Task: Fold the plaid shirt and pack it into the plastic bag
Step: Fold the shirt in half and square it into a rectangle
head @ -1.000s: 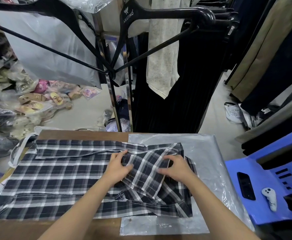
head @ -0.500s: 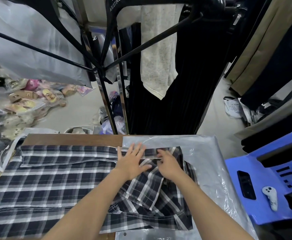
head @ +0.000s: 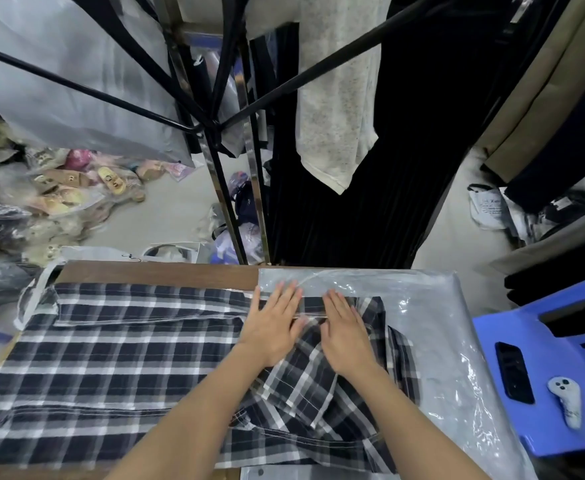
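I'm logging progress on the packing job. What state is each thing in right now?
plaid shirt: spread flat, right part folded over
plastic bag: flat on table, under shirt's right part
left hand: open, pressing on shirt
right hand: open, pressing on shirt
phone: lying on blue stool

Left hand [head: 273, 326] and right hand [head: 346, 330]: bare, no gloves, rings or watch seen. Forearms bare to the frame edge. No sleeve visible.
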